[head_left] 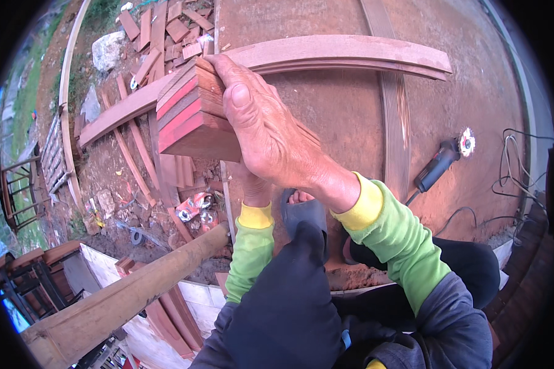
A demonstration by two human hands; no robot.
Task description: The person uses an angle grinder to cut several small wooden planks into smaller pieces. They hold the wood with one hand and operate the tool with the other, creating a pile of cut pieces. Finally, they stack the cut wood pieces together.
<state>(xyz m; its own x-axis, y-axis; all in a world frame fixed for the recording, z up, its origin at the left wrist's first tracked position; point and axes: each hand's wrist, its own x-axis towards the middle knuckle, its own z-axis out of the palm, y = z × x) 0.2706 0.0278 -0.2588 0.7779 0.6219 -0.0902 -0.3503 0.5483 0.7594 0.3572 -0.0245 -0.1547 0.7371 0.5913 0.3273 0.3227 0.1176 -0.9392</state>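
My right hand (271, 132) grips a stack of short reddish wood blocks (191, 114) from the right side, thumb laid along the stack's face. My left hand (252, 187) sits below and behind the right hand, mostly hidden, and seems to support the stack from underneath. Both forearms wear green sleeves with yellow cuffs. The stack is held up in front of me, above the edge of a dusty slab.
A long curved wooden plank (326, 52) lies across the reddish concrete slab (351, 111). An angle grinder (440, 163) with its cable rests at the right. Scrap wood pieces (160, 31) litter the ground at upper left. A thick beam (123, 292) crosses the lower left.
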